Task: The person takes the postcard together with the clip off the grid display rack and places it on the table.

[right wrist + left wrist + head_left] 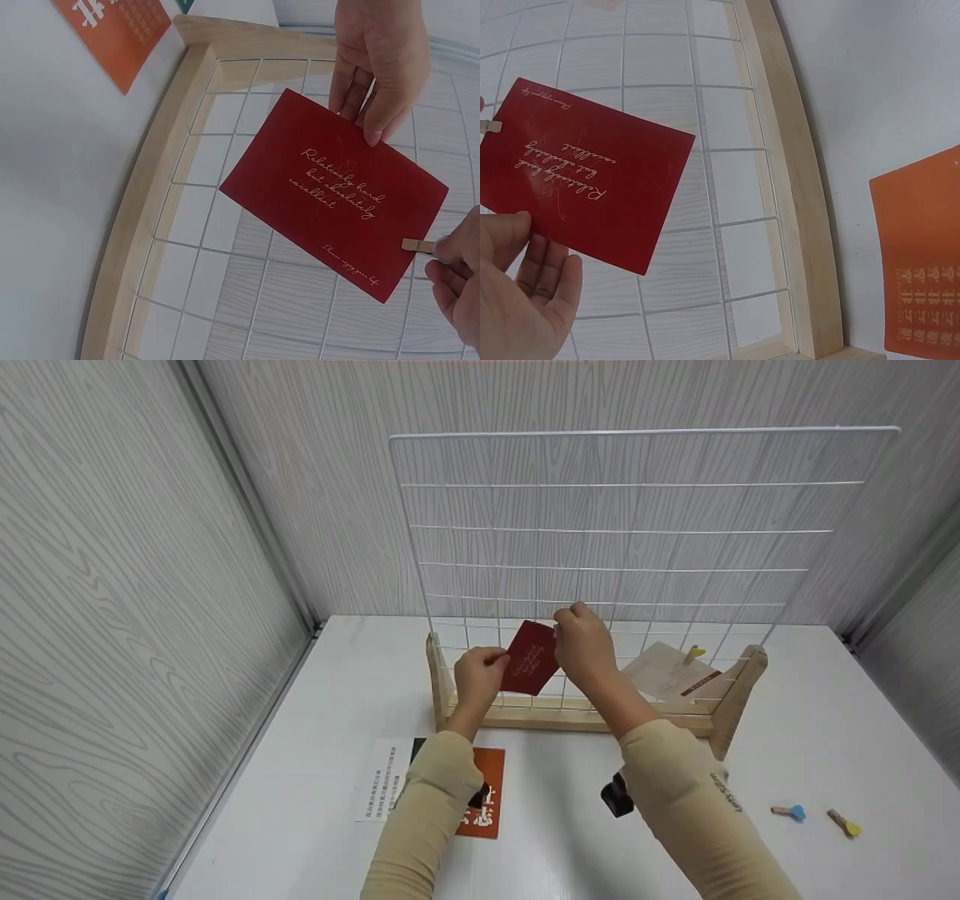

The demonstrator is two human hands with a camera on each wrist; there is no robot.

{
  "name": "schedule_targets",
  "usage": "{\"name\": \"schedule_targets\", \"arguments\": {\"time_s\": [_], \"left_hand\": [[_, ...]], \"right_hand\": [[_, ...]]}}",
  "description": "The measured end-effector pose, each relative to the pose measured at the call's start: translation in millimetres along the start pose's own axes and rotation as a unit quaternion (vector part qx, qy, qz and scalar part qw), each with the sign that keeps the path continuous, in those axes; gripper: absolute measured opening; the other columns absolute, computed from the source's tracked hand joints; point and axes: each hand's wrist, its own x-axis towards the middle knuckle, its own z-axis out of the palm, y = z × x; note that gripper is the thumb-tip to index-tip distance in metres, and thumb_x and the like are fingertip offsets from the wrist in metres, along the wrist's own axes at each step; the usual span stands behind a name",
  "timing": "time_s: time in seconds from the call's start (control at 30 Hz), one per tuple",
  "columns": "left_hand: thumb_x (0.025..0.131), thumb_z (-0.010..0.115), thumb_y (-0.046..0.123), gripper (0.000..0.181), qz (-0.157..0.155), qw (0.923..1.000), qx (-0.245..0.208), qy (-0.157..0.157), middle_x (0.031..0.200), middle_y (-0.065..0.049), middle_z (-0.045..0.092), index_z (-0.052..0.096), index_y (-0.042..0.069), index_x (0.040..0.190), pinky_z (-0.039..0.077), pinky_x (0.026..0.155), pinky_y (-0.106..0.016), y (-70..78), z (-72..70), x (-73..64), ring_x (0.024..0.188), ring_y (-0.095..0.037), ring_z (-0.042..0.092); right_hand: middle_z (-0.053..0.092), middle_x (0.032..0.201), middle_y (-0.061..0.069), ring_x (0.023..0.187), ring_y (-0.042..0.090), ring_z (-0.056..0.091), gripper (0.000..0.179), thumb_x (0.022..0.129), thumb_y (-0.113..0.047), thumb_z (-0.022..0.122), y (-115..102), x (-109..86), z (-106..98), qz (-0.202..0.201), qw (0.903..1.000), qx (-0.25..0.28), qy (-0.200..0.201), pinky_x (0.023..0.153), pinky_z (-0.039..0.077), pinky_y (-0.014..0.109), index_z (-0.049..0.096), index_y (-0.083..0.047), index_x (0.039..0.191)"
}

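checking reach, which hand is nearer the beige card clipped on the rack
Right. In the head view, the right hand is just left of the beige card, holding a clip on the red card; the left hand is farther left, at that card's left edge.

A booth-like workspace: 3 wood-grain panel walls point(315, 495) around a white table point(300, 750)

Left arm point(424, 825) points toward 1 o'clock, right arm point(686, 787) toward 11; fingers point(568, 285) of left hand point(478, 679) and right hand point(586, 649) both pinching.
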Motion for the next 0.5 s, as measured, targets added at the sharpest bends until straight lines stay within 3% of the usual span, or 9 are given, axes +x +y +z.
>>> {"name": "schedule_targets", "arguments": {"time_s": [0.5], "left_hand": [[0.074, 0.065, 0.005, 0.007, -0.015, 0.9998, -0.004, -0.011, 0.074, -0.008, 0.063, 0.069, 0.001, 0.078, 0.047, 0.061, -0.027, -1.8, -0.1, -0.9, 0.067, -0.017, 0.058]], "right_hand": [[0.048, 0.067, 0.010, 0.056, 0.023, 0.049, 0.008, 0.069, 0.009, 0.059, 2.7, -1.3, 0.2, -0.029, 0.9987, -0.043, 0.002, 0.049, 0.044, 0.034, 0.058, 0.002, 0.067]]}}
